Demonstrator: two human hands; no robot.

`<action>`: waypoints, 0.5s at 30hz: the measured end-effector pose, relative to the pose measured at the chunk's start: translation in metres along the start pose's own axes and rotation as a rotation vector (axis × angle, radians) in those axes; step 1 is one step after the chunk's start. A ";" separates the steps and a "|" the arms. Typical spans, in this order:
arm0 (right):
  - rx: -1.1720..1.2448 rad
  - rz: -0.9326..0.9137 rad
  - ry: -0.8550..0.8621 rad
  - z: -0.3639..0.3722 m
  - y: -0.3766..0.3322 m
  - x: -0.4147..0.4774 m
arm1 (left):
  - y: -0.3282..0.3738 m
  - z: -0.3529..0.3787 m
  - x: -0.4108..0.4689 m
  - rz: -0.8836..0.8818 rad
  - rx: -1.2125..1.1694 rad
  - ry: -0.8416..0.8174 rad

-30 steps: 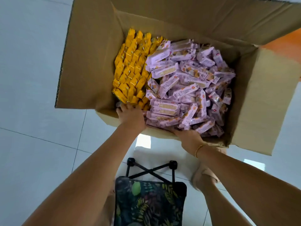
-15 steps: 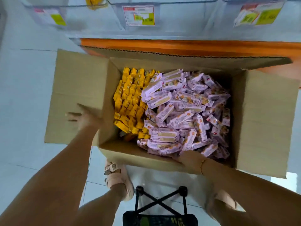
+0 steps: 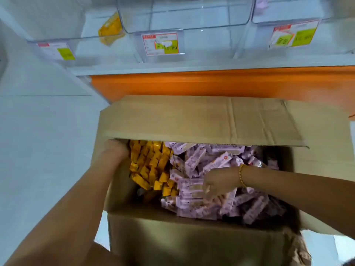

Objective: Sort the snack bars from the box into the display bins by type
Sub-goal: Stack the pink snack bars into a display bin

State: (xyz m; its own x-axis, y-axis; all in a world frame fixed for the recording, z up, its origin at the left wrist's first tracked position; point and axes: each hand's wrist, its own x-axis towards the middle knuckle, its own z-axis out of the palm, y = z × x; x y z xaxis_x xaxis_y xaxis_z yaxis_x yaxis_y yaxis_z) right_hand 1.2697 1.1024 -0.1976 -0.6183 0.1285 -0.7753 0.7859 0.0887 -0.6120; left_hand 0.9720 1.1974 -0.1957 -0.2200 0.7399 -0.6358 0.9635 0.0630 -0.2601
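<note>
A shop: price labels front clear display bins.

The cardboard box stands open, its far flap tipped inward over the contents. Yellow bars sit packed in tight rows just right of the left hand. Purple bars lie heaped loose under and around the right hand, whose curled fingers take hold of some. Clear display bins sit beyond both hands, with a lone yellow bar in the one past the left hand.
</note>
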 end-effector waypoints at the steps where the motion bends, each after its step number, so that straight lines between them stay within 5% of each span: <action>1: -0.016 -0.013 0.068 -0.007 0.003 -0.002 | 0.008 0.001 -0.004 0.013 0.107 -0.039; 6: -0.558 0.033 0.455 -0.010 0.036 -0.009 | 0.072 -0.004 -0.039 0.095 0.172 -0.141; 12: -0.716 0.213 0.577 0.005 0.074 -0.002 | 0.143 0.029 -0.068 0.334 -0.227 -0.212; 15: -0.652 0.286 0.590 0.007 0.070 -0.007 | 0.157 0.046 -0.078 0.344 -0.237 -0.045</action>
State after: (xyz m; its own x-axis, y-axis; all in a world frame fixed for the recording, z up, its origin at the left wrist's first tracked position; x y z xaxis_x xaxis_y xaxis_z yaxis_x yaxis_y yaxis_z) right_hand 1.3290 1.1008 -0.2357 -0.4356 0.6976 -0.5688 0.8686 0.4916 -0.0623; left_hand 1.1333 1.1188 -0.2201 0.1197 0.7147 -0.6891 0.9892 -0.0265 0.1443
